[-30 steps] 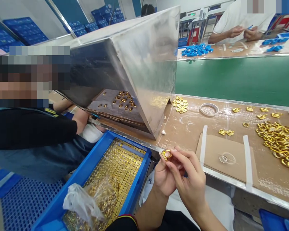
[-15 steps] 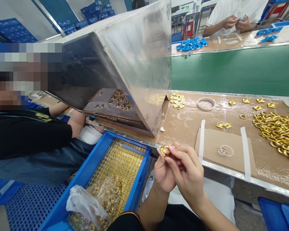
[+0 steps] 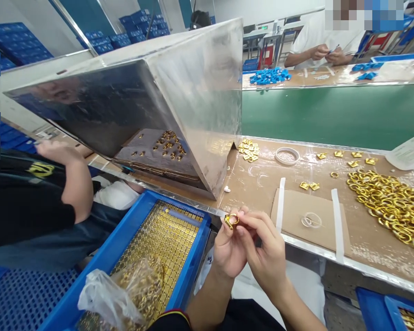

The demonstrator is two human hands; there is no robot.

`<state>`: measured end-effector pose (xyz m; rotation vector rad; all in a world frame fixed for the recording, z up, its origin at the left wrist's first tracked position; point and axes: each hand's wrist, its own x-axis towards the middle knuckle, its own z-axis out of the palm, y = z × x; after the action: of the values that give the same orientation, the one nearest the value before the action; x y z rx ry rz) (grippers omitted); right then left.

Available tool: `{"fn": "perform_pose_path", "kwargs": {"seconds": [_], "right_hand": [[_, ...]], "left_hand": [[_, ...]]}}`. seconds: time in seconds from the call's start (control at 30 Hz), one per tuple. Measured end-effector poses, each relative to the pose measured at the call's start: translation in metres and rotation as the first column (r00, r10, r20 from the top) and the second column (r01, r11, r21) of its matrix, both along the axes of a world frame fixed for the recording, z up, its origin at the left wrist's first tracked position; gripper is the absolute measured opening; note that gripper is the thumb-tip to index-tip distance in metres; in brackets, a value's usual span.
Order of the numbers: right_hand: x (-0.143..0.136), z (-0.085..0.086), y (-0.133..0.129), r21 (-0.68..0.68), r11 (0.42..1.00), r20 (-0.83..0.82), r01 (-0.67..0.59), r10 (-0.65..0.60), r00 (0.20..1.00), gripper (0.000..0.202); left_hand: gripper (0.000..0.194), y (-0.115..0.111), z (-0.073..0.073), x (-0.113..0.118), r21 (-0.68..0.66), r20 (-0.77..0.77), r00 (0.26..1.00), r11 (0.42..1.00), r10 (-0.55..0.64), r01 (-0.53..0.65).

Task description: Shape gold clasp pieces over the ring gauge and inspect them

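In front of the bench edge I hold a small gold clasp [image 3: 229,224] with a ring on it, up between both hands. My left hand [image 3: 227,259] is closed, its thumb and finger gripping the clasp's flat end from below. The fingertips of my right hand [image 3: 267,250] pinch at the ring's right side. Just beyond my hands, a cardboard pad [image 3: 298,211] is taped to the bench, with a clear loop [image 3: 311,220] on it. Two gold clasps [image 3: 309,185] lie behind the pad.
Right on the bench lies a heap of gold rings [image 3: 389,207]; a white tape roll [image 3: 287,156] sits farther back. A metal hood [image 3: 196,105] stands left. Below it, a blue crate [image 3: 189,271] holds gold pieces and a plastic bag [image 3: 106,294]. A co-worker [image 3: 31,197] sits left.
The clasp has turned slightly between my fingers, both hands still on it. The view has shifted a little. The co-worker's forearm on the left is now raised and farther left.
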<state>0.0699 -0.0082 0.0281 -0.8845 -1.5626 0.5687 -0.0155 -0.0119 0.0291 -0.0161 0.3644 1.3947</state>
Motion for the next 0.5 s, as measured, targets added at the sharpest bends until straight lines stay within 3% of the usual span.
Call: {"fn": "perform_pose_path", "kwargs": {"seconds": [0.3, 0.5], "right_hand": [[0.002, 0.006, -0.002, -0.077, 0.995, -0.049, -0.068, 0.064, 0.997, 0.020], [0.000, 0.008, 0.001, -0.067, 0.994, -0.032, -0.088, 0.086, 0.996, 0.016]], "left_hand": [[0.040, -0.003, -0.012, -0.003, 0.118, -0.115, 0.993, 0.993, 0.014, 0.000], [0.038, -0.005, -0.016, -0.006, 0.122, -0.051, 0.999, 0.992, 0.018, -0.011]]}}
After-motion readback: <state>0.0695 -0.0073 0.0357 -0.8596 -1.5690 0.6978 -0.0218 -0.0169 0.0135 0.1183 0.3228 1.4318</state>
